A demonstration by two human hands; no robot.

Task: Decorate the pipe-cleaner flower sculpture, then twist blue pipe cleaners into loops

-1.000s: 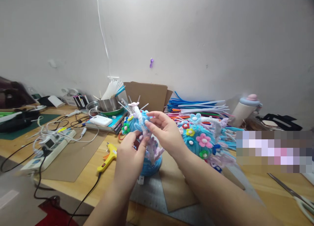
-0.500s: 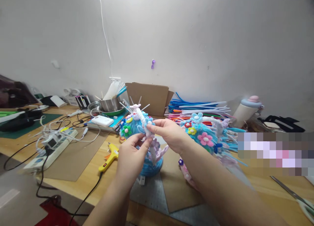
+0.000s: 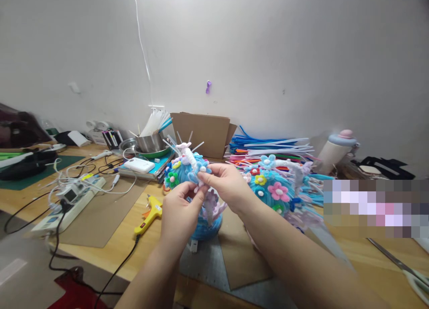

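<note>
The near edge of the table runs below and to the left of my hands. Flat cardboard and a grey mat lie between them and me. On the left, a yellow glue gun sits near my wrist; on the right, a second flowered piece hems in my forearm. Upright cardboard stands beyond my fingertips.

The blue flowered piece I'm working on stands just past and beneath my hands. My right hand is pinched narrow, thumb and forefinger at a small light-blue flower. My left hand, just below, is also pinched narrow, seemingly on the pale stem, though my fingers cover the spot.
</note>
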